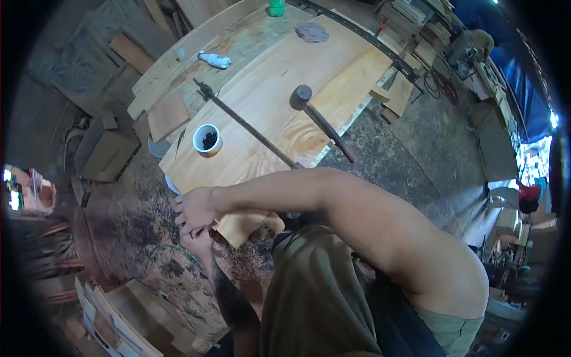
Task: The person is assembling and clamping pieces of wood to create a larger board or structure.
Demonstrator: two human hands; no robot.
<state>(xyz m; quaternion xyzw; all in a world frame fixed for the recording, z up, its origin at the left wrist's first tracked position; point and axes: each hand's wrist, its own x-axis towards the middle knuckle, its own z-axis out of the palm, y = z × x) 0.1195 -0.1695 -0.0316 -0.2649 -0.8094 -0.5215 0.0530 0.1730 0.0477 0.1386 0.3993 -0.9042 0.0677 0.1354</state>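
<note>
My right arm reaches across to the left, and my right hand (pixel 200 208) is bent over close to the near left end of a pale wooden panel (pixel 250 122). Just below it and touching it is my left hand (pixel 197 241). The fingers of both hands are curled together; whatever lies between them is hidden. Beside them, under my right forearm, a tan flat piece (pixel 239 229) shows with a pointed corner. A white cup (pixel 207 138) with dark contents stands on the panel. A rubber mallet (pixel 321 122) and a long metal bar clamp (pixel 247 126) lie across it.
A white bottle (pixel 215 60), a grey cloth (pixel 312 33) and a green bottle (pixel 276 7) are farther back. A dark metal rail (pixel 357 35) runs along the far right side. Sawdust covers the floor (pixel 380 146). A cardboard box (pixel 110 154) sits at left, stacked boards (pixel 128 315) lower left.
</note>
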